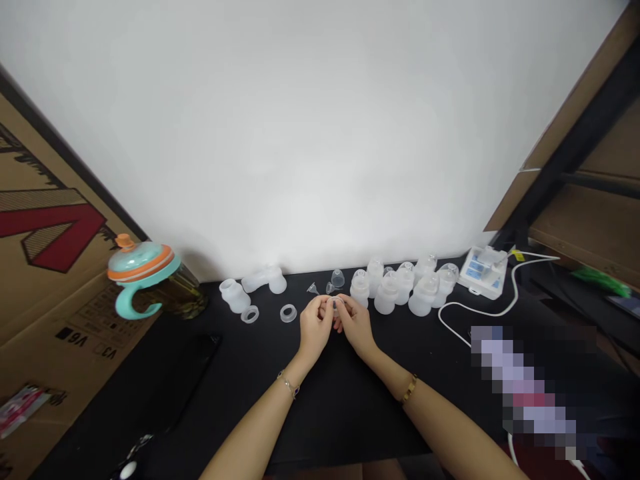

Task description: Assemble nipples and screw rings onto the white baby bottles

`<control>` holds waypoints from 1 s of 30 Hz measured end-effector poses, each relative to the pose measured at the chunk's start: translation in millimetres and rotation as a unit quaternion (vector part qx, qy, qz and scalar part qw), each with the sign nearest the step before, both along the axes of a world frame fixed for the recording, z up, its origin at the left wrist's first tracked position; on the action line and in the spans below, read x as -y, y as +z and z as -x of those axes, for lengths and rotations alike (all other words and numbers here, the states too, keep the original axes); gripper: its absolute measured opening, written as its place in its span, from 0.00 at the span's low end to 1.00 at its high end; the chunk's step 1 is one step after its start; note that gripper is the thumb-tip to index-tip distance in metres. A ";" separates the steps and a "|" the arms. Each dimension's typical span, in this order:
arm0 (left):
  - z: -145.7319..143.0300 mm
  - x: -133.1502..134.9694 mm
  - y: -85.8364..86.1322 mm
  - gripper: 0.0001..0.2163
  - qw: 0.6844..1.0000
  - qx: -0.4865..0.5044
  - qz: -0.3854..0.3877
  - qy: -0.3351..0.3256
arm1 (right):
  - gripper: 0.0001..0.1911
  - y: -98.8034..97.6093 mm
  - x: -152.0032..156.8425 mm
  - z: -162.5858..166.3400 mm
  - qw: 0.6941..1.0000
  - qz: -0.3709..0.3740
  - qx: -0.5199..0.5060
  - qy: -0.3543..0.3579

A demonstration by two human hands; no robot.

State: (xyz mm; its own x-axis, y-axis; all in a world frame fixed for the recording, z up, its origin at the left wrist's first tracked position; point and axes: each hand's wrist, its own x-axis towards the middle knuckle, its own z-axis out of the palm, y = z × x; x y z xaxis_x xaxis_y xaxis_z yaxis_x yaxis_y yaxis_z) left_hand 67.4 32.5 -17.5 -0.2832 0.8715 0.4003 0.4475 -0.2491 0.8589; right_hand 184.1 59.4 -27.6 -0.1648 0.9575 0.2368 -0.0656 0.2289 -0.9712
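At the middle of the black table my left hand [316, 325] and my right hand [357, 327] meet, fingertips closed together on a small translucent ring [338, 299]. The fingers cover most of it, so any part inside is hard to make out. Just beyond my hands lie a clear teat [313, 288] and a clear dome cap [338, 279]. Two translucent collar rings [289, 313] [250, 315] rest to the left. Behind them are open milky bottles, one tipped bottle [235, 295] among them. Several capped baby bottles [386, 295] stand close by my right hand.
A jug with a turquoise handle [140, 303] stands at left beside a cardboard box [40, 320]. A dark flat device [183, 380] lies on the table's left. At right are a white plastic box [483, 272] and a white cable [475, 307].
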 end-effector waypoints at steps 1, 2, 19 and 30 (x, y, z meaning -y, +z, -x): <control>-0.1 0.4 0.0 0.14 1.000 0.004 0.003 -0.003 | 0.21 0.5 0.5 0.1 1.000 0.001 0.001 -0.004; -0.3 0.9 -0.2 0.14 1.000 0.011 0.007 -0.009 | 0.21 0.9 0.9 0.3 1.000 0.004 0.002 -0.009; -7.3 6.9 -3.4 0.13 0.997 0.070 0.024 0.008 | 0.17 -3.4 -1.5 2.2 0.999 0.037 -0.032 0.014; -5.3 3.6 -5.9 0.13 0.996 0.089 0.027 -0.015 | 0.18 4.3 0.7 -0.8 1.000 0.005 0.014 0.009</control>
State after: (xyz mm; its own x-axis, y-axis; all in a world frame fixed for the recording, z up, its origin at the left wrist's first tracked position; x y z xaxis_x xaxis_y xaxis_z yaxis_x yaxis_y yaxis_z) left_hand 72.7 28.9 -23.4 -0.3185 0.8996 0.2988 0.2796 -0.2120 0.9364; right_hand 184.9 58.7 -23.3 -0.1885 0.9566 0.2224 -0.0428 0.2182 -0.9750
